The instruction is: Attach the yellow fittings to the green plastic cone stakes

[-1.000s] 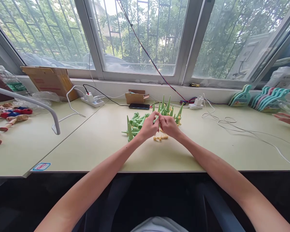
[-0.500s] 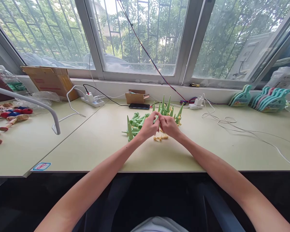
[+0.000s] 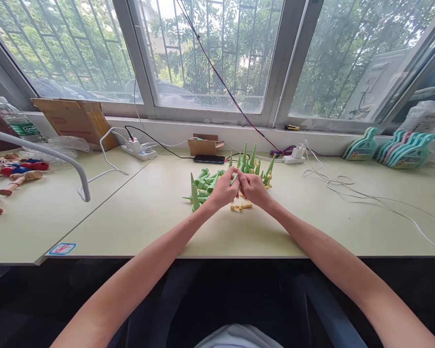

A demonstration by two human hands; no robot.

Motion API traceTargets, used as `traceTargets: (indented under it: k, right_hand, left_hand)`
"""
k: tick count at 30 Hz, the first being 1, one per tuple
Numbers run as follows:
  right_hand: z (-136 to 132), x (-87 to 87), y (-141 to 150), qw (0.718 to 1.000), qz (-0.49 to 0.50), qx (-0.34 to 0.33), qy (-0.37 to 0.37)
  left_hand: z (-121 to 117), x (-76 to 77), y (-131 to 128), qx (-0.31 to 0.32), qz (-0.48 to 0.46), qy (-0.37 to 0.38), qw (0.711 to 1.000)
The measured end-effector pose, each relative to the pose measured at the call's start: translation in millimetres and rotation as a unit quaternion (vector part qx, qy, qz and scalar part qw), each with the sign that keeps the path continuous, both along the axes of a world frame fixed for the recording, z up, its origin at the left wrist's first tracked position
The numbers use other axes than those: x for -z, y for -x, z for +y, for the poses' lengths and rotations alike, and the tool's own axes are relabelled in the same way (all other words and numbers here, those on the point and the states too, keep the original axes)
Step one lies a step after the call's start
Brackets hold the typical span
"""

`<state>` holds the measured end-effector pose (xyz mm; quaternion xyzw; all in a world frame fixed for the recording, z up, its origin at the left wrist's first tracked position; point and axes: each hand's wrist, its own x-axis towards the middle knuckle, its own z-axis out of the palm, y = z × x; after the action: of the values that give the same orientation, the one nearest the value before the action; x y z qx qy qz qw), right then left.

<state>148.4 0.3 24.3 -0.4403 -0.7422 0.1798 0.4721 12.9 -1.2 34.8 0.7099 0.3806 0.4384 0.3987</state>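
Note:
Over the middle of the table my left hand (image 3: 223, 189) and my right hand (image 3: 253, 187) meet with their fingertips together. A small part of a green plastic cone (image 3: 234, 179) shows between them, gripped in my left hand. My right hand is closed up against it; whatever its fingers hold is hidden. Left of the hands lies a pile of green cones (image 3: 203, 183), one of them upright near the front. Behind and to the right stand several pointed green cones (image 3: 253, 157), some with yellow pieces at the base. Small yellow plastic pegs (image 3: 241, 207) lie just in front of the hands.
A phone (image 3: 209, 159) and a small open carton (image 3: 205, 145) sit behind the pile. Power strips (image 3: 139, 152) and loose white cable (image 3: 342, 181) lie on the table. Wooden toys (image 3: 20, 181) are at left, turquoise plastic pieces (image 3: 406, 150) at back right.
Both hands stay in nearly the same place and pose. At the far right edge, a bit of another person's hand has gone out of view.

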Motion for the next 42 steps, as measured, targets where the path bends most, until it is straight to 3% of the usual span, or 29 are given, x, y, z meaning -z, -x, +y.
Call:
traceTargets:
  k: [42]
  right_hand:
    - [-1.1,-2.2,-0.5,0.999,0.0,-0.027,0.019]
  left_hand:
    - [-0.8,-1.0,0.8,-0.009,0.037,-0.018,0.999]
